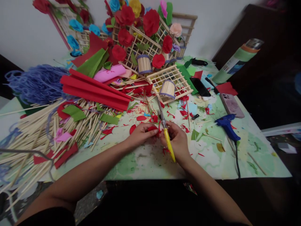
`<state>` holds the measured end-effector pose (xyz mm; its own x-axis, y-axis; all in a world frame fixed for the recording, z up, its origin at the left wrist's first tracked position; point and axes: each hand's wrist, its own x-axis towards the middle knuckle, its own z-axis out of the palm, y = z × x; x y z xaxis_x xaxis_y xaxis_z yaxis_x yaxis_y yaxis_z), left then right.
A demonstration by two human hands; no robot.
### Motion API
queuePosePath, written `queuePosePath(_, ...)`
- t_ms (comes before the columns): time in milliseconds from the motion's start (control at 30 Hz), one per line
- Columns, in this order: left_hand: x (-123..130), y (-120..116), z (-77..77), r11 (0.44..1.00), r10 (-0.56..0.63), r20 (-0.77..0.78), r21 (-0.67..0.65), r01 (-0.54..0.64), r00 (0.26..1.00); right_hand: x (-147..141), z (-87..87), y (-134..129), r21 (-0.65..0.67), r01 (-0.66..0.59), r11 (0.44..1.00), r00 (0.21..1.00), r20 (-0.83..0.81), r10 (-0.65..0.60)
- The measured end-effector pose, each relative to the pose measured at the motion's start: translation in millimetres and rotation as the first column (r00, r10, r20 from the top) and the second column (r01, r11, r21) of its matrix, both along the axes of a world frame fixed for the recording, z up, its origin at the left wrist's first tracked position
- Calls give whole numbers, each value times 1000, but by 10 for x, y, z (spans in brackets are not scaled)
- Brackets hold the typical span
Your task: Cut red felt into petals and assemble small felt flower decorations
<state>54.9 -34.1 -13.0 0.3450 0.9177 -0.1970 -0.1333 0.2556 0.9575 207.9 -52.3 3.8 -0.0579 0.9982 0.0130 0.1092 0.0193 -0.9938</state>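
Near the front middle of the table, my left hand (142,135) pinches a small piece of red paper (152,128). Close beside it on the right, my right hand (176,139) grips a pair of scissors (168,144) with yellow handles. Their metal blades point away from me toward a small stick lattice (178,78) that has a little stick basket (167,89) on it. Red paper scraps (141,118) lie scattered around both hands. How far the blades are parted is hard to make out.
Thin wooden sticks (47,131), folded red paper (94,89) and blue yarn (35,83) pile up at left. Lattices with paper flowers (151,23) stand at the back. On the right lie a blue glue gun (227,127) with its cord, a phone (232,105) and a green bottle (237,61).
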Motion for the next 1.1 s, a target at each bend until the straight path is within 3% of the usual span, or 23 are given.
queuePosePath(200, 8, 10, -8, 992, 42, 58, -121, -35, 997, -19, -46, -15, 6, 45, 999, 998, -42, -44)
queuePosePath(467, 5, 5, -16, 996, 22, 36, -83, -19, 999, -9, -116, -19, 51, 84, 995, 996, 26, -86)
queuePosePath(867, 14, -11, 7, 988, 65, 54, -146, -56, 996, -6, -157, -28, 112, 130, 985, 990, 42, -135)
queuePosePath(1100, 16, -15, -23, 986, 54, 46, -161, -46, 997, -32, -115, -35, 76, 109, 991, 994, 18, -111)
